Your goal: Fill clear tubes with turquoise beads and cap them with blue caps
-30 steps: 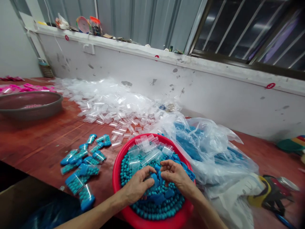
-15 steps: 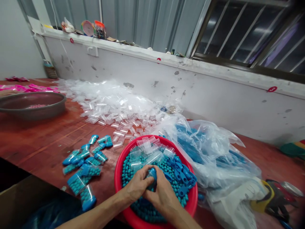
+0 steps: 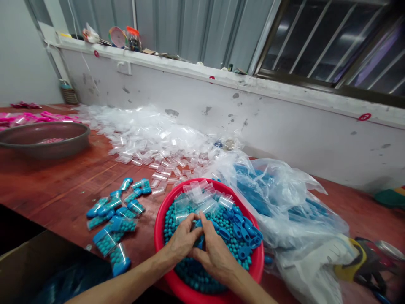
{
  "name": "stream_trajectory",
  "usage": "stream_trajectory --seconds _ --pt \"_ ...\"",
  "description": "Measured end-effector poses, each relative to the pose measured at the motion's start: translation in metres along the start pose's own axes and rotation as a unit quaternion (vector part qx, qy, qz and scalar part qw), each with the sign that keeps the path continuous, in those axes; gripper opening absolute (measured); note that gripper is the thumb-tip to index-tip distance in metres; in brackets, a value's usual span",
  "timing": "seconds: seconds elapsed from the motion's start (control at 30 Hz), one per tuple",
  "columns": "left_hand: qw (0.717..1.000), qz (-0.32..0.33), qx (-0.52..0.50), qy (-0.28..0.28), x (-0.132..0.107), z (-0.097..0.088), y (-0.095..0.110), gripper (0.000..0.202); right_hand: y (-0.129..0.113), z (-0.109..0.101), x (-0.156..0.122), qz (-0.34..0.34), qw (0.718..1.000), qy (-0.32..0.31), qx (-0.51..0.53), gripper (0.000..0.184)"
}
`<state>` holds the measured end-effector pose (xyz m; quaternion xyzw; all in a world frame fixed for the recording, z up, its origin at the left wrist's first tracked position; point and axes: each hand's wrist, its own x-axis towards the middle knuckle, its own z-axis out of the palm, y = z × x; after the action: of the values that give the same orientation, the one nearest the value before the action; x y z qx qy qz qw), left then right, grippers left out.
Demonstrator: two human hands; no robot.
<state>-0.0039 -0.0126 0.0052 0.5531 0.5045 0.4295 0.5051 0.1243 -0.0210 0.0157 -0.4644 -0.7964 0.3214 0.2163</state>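
Both hands meet over a red basin (image 3: 159,226). My left hand (image 3: 182,240) and my right hand (image 3: 214,252) are closed around a small clear container with a blue cap (image 3: 199,241), mostly hidden by the fingers. Turquoise beads (image 3: 205,280) fill the basin beneath them. On the beads, clear flat plastic sleeves (image 3: 196,193) lie just beyond the fingers, and loose blue caps (image 3: 245,232) are heaped on the right. To the left of the basin, several bead-filled clear containers with blue caps (image 3: 106,240) lie on the red table (image 3: 72,181).
A large pile of clear sleeves (image 3: 152,131) spreads along the wall. Right of the basin sits a clear plastic bag (image 3: 278,190) with blue pieces inside. A grey-brown basin (image 3: 69,141) stands far left. The table's front edge runs along the lower left, above an open box (image 3: 28,266).
My fingers have closed further over the container, so its blue cap shows less. The whole view has shifted slightly; the things on the table look unchanged.
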Motion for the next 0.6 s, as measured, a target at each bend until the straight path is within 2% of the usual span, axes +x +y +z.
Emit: stream_trajectory --seconds 0.1,0.17,0.23,0.27,0.33,0.4,0.43,0.47,0.5,0.57,0.6 --pt "1.000 -0.019 -0.017 -0.008 -0.005 -0.026 0.011 0.031 0.014 -0.016 -0.003 0.038 0.998 -0.014 0.056 0.068" --pt "0.999 -0.007 0.005 0.043 -0.010 -0.054 0.016 0.037 0.023 -0.023 -0.006 0.036 0.999 -0.027 0.021 0.051" --pt "0.988 0.021 0.091 0.124 -0.016 -0.086 0.018 0.040 0.029 -0.027 -0.008 0.012 0.998 -0.052 -0.037 0.034" --pt "0.974 0.011 0.158 0.164 -0.018 -0.100 0.017 0.043 0.031 -0.027 -0.008 0.003 0.996 -0.063 -0.066 0.029" --pt "0.921 0.002 0.301 0.247 -0.022 -0.120 0.015 0.047 0.029 -0.024 -0.006 -0.003 0.989 -0.075 -0.126 0.024" --pt "0.857 0.048 0.409 0.309 -0.023 -0.122 0.012 0.044 0.024 -0.020 -0.001 -0.004 0.978 -0.074 -0.196 0.021" --pt "0.836 0.087 0.439 0.316 -0.024 -0.117 0.012 0.040 0.021 -0.017 0.002 -0.006 0.970 -0.071 -0.234 0.019" --pt "0.827 0.128 0.457 0.302 -0.024 -0.109 0.011 0.035 0.018 -0.014 0.005 -0.014 0.960 -0.070 -0.270 0.017" --pt "0.826 0.160 0.471 0.265 -0.023 -0.097 0.011 0.032 0.015 -0.011 0.008 -0.027 0.950 -0.072 -0.303 0.016" --pt "0.829 0.190 0.507 0.138 -0.022 -0.071 0.009 0.029 0.013 -0.004 0.012 -0.062 0.931 -0.083 -0.351 0.017" --pt "0.821 0.189 0.534 0.070 -0.022 -0.058 0.008 0.029 0.013 -0.001 0.013 -0.078 0.923 -0.091 -0.366 0.019"
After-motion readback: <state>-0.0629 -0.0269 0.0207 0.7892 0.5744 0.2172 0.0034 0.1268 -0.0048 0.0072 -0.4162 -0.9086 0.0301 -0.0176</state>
